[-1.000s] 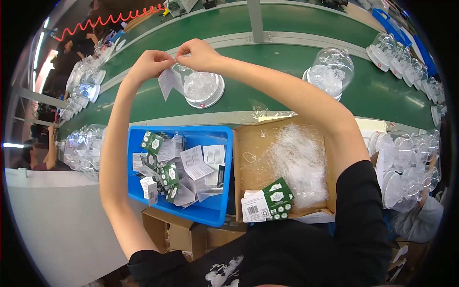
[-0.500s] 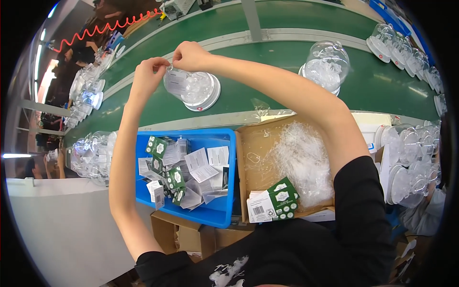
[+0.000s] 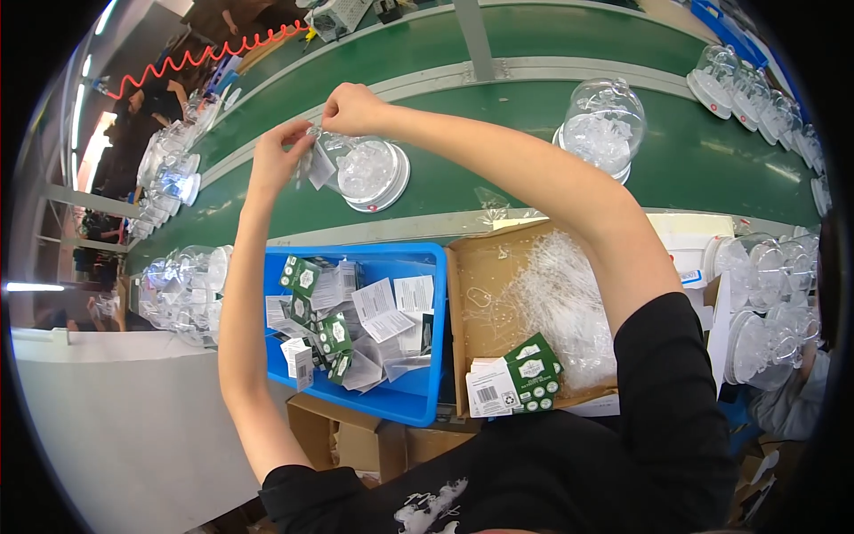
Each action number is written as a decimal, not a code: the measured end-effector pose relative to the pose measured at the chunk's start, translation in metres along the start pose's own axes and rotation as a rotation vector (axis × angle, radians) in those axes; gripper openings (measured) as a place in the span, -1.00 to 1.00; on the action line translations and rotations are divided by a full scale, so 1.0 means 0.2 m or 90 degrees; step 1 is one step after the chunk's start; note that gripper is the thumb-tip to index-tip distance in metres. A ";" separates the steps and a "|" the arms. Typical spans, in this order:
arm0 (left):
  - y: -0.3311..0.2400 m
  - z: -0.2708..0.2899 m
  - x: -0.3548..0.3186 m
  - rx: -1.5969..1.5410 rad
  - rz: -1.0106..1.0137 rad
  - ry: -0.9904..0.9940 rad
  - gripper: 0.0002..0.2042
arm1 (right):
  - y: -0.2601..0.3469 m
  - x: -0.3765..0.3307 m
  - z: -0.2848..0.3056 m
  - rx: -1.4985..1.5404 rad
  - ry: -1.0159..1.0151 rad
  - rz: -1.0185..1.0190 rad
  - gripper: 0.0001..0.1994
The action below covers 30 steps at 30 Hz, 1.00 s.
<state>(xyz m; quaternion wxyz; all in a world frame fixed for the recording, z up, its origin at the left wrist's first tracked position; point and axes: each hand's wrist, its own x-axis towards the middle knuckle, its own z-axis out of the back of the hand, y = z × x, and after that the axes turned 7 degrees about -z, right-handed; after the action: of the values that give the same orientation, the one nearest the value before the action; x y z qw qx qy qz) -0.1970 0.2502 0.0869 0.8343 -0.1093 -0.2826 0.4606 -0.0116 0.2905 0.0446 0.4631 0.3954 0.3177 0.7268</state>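
My left hand (image 3: pixel 280 158) and my right hand (image 3: pixel 352 109) are stretched out over the green conveyor belt (image 3: pixel 498 169). Both pinch at the top of a clear plastic dome on a white base (image 3: pixel 369 171) that lies tilted on the belt. A small white paper tag (image 3: pixel 318 167) hangs between my fingers at the dome's knob. A second clear dome (image 3: pixel 603 126) stands upright further right on the belt, apart from my hands.
A blue bin (image 3: pixel 418 405) of green-and-white cards and paper slips sits below the belt. Beside it is a cardboard box (image 3: pixel 476 285) with clear plastic ties and a card stack (image 3: pixel 520 383). Stacks of clear domes stand left (image 3: pixel 182 289) and right (image 3: pixel 769 303).
The dome on the belt has shifted slightly left with my hands. The paper tag has moved from beside the dome up to its knob, and my fingers have closed in on it.
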 end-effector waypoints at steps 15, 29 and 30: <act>0.21 -0.11 -0.08 -0.172 -0.023 0.027 -0.66 | -0.04 0.06 -0.08 -0.008 -0.009 -0.007 -0.83; 0.03 0.04 -0.09 0.226 -0.203 -0.035 -0.70 | 0.02 0.06 -0.11 -0.003 0.047 0.013 -0.76; 0.00 0.04 -0.07 0.206 -0.204 -0.024 -0.81 | 0.03 0.06 -0.11 0.000 0.049 0.015 -0.76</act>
<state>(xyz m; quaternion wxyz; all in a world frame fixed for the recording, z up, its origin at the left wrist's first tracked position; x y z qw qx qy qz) -0.2075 0.2374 0.0873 0.8980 0.0810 -0.2340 0.3637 -0.0362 0.2971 0.0429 0.4419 0.3706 0.3311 0.7468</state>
